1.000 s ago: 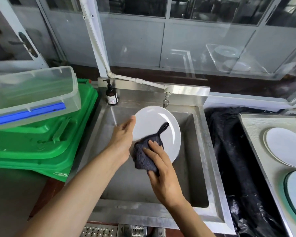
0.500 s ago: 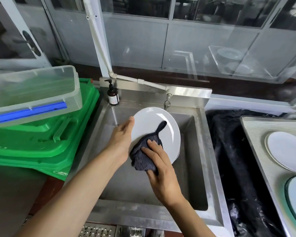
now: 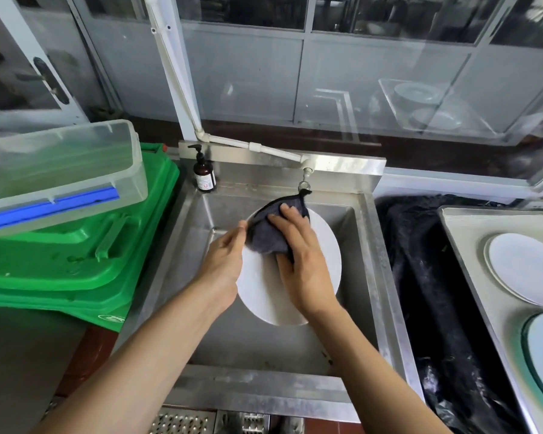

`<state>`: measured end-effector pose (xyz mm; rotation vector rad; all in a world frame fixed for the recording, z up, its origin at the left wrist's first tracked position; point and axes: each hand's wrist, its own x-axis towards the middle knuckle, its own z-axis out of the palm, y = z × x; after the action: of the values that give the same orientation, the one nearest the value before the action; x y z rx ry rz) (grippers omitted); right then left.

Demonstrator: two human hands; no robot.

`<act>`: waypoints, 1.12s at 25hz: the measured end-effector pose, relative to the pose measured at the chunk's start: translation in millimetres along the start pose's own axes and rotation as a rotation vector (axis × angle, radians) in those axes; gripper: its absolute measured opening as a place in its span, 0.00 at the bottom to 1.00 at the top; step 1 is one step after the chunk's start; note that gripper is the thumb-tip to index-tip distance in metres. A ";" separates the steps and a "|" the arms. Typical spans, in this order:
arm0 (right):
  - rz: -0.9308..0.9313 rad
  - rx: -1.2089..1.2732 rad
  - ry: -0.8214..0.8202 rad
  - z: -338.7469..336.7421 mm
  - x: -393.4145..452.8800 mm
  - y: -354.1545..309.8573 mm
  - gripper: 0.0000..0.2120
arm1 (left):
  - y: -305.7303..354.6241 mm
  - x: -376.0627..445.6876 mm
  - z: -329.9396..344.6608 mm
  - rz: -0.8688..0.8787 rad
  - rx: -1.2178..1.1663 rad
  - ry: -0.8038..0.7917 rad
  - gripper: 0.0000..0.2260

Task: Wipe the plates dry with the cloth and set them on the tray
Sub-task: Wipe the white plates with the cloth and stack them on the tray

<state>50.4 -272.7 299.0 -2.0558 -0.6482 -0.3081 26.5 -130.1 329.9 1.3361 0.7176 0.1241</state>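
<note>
Cloth [image 3: 270,236] on held plate [image 3: 264,296]

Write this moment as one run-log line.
phase: wiping | left hand: holds plate edge | right hand: presses cloth on plate | over sink | tray: not reached
</note>
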 end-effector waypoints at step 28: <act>0.497 0.577 0.115 -22.0 -25.5 -12.4 0.14 | 38.0 35.4 -6.3 -0.120 0.051 0.010 0.11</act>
<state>23.0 -294.1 308.1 -1.5566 -0.1126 0.0520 62.7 -98.1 350.1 1.3382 0.8128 0.0163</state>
